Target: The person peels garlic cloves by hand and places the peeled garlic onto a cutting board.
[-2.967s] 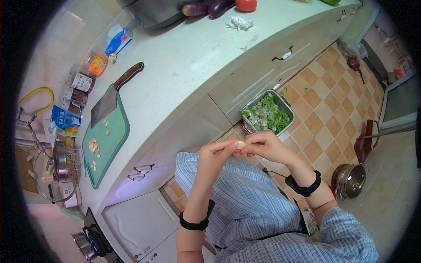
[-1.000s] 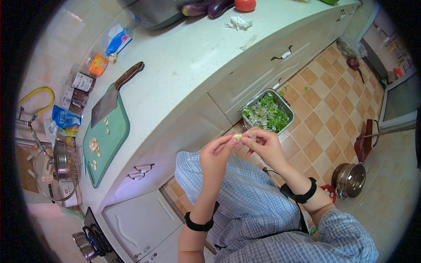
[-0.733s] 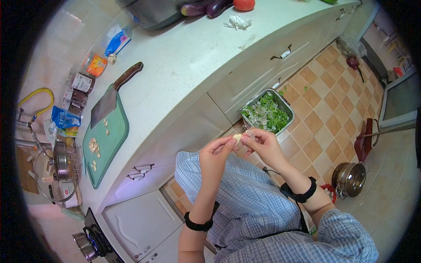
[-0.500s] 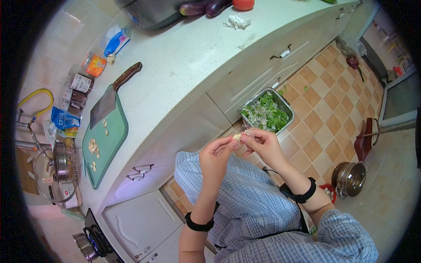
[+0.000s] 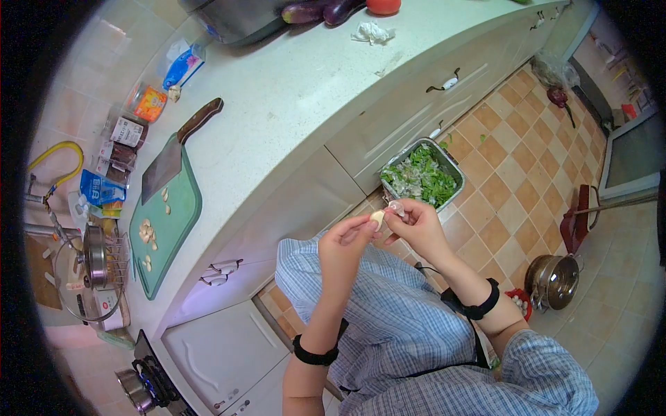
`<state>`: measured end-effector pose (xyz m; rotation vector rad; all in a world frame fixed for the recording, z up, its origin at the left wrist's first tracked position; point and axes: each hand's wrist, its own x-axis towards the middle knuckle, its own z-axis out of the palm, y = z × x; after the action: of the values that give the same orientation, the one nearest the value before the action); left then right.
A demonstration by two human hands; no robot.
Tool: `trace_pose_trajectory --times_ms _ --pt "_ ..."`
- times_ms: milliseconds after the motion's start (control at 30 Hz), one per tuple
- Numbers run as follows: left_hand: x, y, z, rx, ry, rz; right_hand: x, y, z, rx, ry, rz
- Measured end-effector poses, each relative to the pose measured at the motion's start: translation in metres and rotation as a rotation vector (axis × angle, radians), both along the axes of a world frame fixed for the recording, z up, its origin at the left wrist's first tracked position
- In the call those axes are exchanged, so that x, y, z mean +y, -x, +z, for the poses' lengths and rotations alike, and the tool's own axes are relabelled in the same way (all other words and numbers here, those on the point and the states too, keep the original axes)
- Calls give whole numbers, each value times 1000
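Note:
My left hand (image 5: 345, 241) pinches a pale garlic clove (image 5: 377, 217) between thumb and fingertips. Close against it, my right hand (image 5: 418, 225) grips a thin, whitish piece of garlic skin (image 5: 396, 207), its fingers bent together. Both hands are held in front of my body, above the floor and near a bin (image 5: 456, 165) filled with green leaves and scraps. On the counter to the left, several peeled garlic cloves (image 5: 147, 232) lie on a green cutting board (image 5: 173, 236). A cleaver (image 5: 164, 173) rests across the board's far end, its wooden handle over the counter.
The white counter (image 5: 270, 118) curves along the left and top, bearing eggplants (image 5: 322, 12), a tomato (image 5: 383, 6), crumpled tissue (image 5: 373, 33) and jars. A pot (image 5: 137, 392) sits on the stove at lower left. Another steel pot (image 5: 553, 282) stands on the tiled floor at right.
My right hand has drawn slightly away from the left, with the garlic skin now bunched in its fingers. More of the clove shows in my left fingertips.

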<state>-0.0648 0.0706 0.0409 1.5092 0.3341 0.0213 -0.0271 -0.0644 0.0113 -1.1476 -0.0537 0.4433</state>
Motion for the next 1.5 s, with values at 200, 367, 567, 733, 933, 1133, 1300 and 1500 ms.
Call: trace_pose_trajectory --times_ms 200,367,567,733,933,1133,1300,1500 --pt "5 -1 2 148 194 -37 -5 -3 2 -64 58 57" --pt "10 -1 0 250 334 -82 -9 -4 6 -196 195 78" --pt "5 -1 1 86 153 -104 -11 -6 18 -275 247 74" --pt "3 -1 0 60 138 -104 -9 -6 5 -276 147 31" --pt "-1 1 0 -16 67 -86 -9 -6 8 -505 327 -32" --pt "-1 3 1 -15 -66 -118 -11 -5 12 -708 473 -32" --pt "0 4 -4 -26 -138 -140 -9 -4 10 -772 501 -68" --pt "6 4 -1 82 89 -214 -11 -9 8 -632 365 -47"
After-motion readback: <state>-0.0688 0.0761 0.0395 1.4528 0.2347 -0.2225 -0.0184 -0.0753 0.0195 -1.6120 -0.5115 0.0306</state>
